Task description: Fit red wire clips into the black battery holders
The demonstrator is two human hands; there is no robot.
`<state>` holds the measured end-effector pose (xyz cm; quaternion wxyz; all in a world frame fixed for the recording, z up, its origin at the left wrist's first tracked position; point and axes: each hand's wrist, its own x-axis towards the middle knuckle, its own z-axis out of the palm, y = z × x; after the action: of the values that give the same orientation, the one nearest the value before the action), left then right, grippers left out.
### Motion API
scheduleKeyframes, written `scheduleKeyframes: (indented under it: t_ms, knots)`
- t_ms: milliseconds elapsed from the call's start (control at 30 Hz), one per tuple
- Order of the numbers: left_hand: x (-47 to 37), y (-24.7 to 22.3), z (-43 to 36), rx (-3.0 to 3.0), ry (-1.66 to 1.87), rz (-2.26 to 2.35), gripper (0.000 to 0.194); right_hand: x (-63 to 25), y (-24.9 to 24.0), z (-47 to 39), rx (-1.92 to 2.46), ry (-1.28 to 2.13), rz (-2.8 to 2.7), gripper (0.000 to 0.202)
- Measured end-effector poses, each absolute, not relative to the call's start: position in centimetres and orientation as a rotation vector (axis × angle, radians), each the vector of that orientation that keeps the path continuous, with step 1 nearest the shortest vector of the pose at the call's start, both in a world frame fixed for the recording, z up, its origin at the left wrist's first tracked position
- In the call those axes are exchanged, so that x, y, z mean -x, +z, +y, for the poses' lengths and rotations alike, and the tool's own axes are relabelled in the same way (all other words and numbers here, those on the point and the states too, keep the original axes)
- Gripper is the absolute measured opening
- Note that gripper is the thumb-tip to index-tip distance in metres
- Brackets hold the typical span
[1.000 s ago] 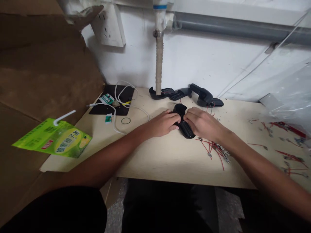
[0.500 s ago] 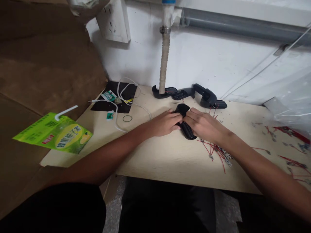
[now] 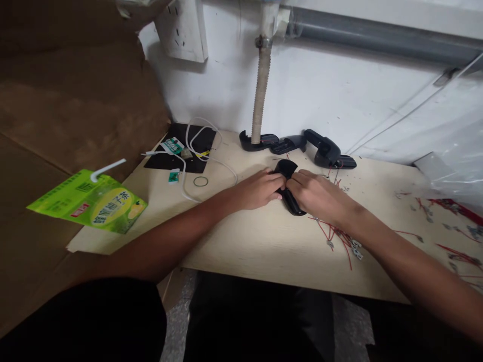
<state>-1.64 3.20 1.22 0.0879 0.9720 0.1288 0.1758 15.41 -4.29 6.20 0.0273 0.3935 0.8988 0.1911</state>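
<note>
A black plastic housing (image 3: 296, 205) with a curved upper end lies on the wooden table, partly covered by both hands. My left hand (image 3: 260, 189) grips its left side, fingers curled against the middle. From the other side my right hand (image 3: 313, 193) presses its bent fingers into the housing's middle; whether a small part is pinched there is hidden. Beside my right wrist lies a bunch of red wires (image 3: 334, 234) with small metal pieces on their ends. More black housings (image 3: 289, 144) stand along the wall behind the hands.
A white cable (image 3: 184, 176) loops over a black sheet (image 3: 158, 163) at the back left, near a green rubber band (image 3: 200, 181). A green drink pouch (image 3: 86, 203) with a straw is at left. A ribbed hose (image 3: 261, 95) hangs down behind. More red wires (image 3: 458, 254) lie at right.
The whole view has shifted slightly, so things appear a little further right. Both hands stay on the black housing, with hardly any change in their grip.
</note>
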Motion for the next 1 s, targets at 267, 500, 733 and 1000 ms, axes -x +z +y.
scheduleKeyframes:
  t_ms: [267, 500, 733, 1000]
  knots:
    - [1.8, 1.3, 3.3, -2.772, 0.567, 0.391, 0.007, -16.5, 6.0, -3.5, -1.491, 0.024, 2.973, 0.017]
    - [1.9, 1.5, 3.4, -2.728, 0.536, 0.407, 0.006, -18.3, 5.8, -3.0, -1.752, -0.79, 2.997, 0.018]
    - [1.8, 1.6, 3.3, -2.717, 0.515, 0.421, 0.005, -19.2, 3.5, -2.2, -1.852, -1.079, 3.109, 0.012]
    - [1.8, 1.3, 3.6, -2.78, 0.516, 0.389, 0.006, -18.5, 3.2, -2.8, -1.673, -0.583, 3.361, 0.011]
